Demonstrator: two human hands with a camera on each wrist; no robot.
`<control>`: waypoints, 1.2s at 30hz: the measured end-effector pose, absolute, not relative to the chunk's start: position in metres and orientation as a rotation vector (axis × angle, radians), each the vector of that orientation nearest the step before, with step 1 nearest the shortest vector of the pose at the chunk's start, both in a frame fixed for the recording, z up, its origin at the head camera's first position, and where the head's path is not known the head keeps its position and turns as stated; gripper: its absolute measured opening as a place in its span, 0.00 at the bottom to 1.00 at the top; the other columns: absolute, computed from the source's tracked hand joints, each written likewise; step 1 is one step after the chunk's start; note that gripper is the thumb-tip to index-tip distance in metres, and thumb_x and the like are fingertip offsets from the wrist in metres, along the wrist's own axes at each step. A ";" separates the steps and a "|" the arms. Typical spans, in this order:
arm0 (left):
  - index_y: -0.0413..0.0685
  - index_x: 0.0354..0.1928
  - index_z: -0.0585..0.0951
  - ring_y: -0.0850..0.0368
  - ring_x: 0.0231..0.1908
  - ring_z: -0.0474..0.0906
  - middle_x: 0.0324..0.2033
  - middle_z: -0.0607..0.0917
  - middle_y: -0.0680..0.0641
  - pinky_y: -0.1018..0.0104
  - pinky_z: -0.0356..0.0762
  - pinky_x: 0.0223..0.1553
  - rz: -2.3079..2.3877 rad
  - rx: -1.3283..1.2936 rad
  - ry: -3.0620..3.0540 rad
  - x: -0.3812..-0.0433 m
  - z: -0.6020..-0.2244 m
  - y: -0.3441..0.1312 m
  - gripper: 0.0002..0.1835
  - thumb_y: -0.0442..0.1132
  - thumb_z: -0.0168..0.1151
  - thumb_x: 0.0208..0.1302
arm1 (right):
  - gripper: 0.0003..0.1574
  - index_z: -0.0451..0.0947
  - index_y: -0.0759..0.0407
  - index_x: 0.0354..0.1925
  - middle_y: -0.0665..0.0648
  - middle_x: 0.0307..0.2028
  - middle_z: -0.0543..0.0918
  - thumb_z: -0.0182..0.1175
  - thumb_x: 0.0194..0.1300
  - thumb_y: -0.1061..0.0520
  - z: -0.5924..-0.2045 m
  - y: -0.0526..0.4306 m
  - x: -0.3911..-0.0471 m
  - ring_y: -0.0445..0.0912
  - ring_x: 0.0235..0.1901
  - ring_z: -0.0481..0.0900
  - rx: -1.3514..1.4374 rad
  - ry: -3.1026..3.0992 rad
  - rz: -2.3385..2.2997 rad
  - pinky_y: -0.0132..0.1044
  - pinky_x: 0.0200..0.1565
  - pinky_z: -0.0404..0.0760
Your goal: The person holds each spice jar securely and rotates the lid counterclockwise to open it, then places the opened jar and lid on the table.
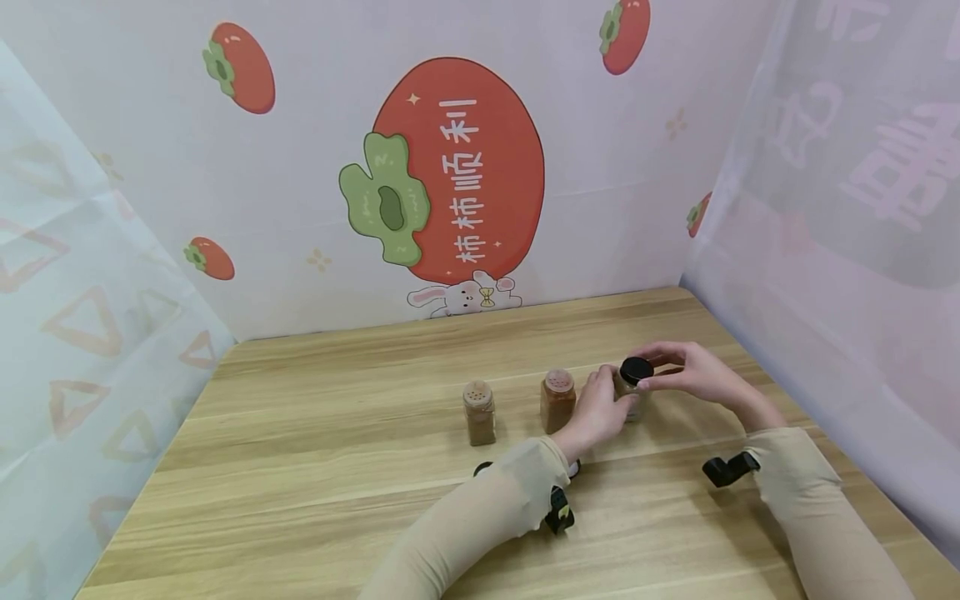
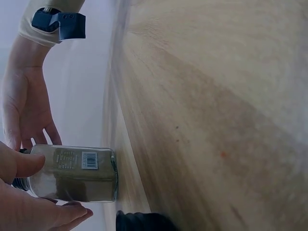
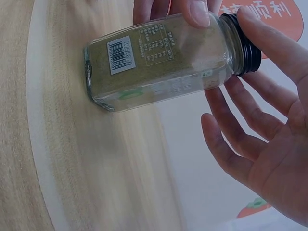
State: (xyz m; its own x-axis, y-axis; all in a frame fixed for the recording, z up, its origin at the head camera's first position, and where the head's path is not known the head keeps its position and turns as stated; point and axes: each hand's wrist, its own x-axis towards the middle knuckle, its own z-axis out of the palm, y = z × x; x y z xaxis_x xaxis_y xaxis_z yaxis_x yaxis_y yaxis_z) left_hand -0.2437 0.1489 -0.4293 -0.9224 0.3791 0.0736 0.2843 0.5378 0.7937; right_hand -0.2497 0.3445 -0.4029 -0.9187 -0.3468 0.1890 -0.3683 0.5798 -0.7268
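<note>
A square glass spice jar of greenish-brown powder, with a barcode label, stands at the right of the group. My left hand grips its body, thumb on one side and fingers on the other. At the top, my right hand pinches the ribbed black cap between thumb and fingers; the remaining fingers spread loosely in the right wrist view. The cap sits on the jar's neck. Whether the jar's base touches the table, I cannot tell.
Two capless spice jars with perforated tops stand to the left: one brown, one reddish. A black cap shows partly behind the left sleeve, and another round rim by the cuff. Printed cloth walls surround the wooden table.
</note>
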 end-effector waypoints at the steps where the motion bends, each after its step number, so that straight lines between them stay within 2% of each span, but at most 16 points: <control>1: 0.47 0.60 0.69 0.61 0.53 0.73 0.51 0.76 0.48 0.68 0.71 0.56 1.338 0.575 2.663 -0.243 -0.429 0.149 0.24 0.45 0.61 0.65 | 0.26 0.77 0.57 0.54 0.55 0.45 0.83 0.68 0.57 0.53 -0.404 0.345 -0.250 0.34 0.44 0.79 0.635 -2.767 1.275 0.30 0.42 0.79; 15: 0.45 0.61 0.70 0.59 0.53 0.73 0.52 0.77 0.45 0.68 0.72 0.55 1.288 0.596 2.703 -0.240 -0.425 0.149 0.23 0.42 0.59 0.66 | 0.26 0.76 0.56 0.54 0.59 0.48 0.82 0.68 0.57 0.53 -0.399 0.343 -0.247 0.37 0.46 0.78 0.593 -2.794 1.270 0.31 0.42 0.78; 23: 0.46 0.61 0.70 0.59 0.52 0.73 0.53 0.76 0.45 0.68 0.73 0.54 1.265 0.585 2.707 -0.242 -0.425 0.148 0.23 0.42 0.59 0.66 | 0.27 0.76 0.57 0.53 0.62 0.49 0.81 0.69 0.56 0.52 -0.402 0.343 -0.248 0.51 0.48 0.79 0.565 -2.785 1.293 0.33 0.39 0.81; 25: 0.46 0.62 0.69 0.59 0.52 0.73 0.53 0.75 0.45 0.68 0.73 0.54 1.253 0.586 2.713 -0.242 -0.426 0.148 0.23 0.42 0.58 0.66 | 0.27 0.76 0.58 0.53 0.62 0.49 0.81 0.70 0.55 0.53 -0.404 0.342 -0.249 0.48 0.48 0.80 0.580 -2.757 1.294 0.33 0.39 0.81; 31: 0.45 0.62 0.68 0.61 0.53 0.73 0.52 0.75 0.46 0.68 0.73 0.55 1.189 0.615 2.733 -0.243 -0.428 0.148 0.24 0.43 0.58 0.67 | 0.25 0.77 0.61 0.51 0.61 0.47 0.81 0.70 0.55 0.58 -0.407 0.343 -0.249 0.31 0.46 0.77 0.690 -2.662 1.237 0.35 0.44 0.82; 36: 0.45 0.61 0.68 0.61 0.55 0.72 0.53 0.75 0.47 0.69 0.71 0.56 1.154 0.654 2.745 -0.244 -0.428 0.148 0.23 0.43 0.57 0.68 | 0.24 0.77 0.62 0.52 0.62 0.47 0.81 0.68 0.56 0.60 -0.405 0.345 -0.249 0.28 0.46 0.75 0.743 -2.649 1.242 0.33 0.44 0.81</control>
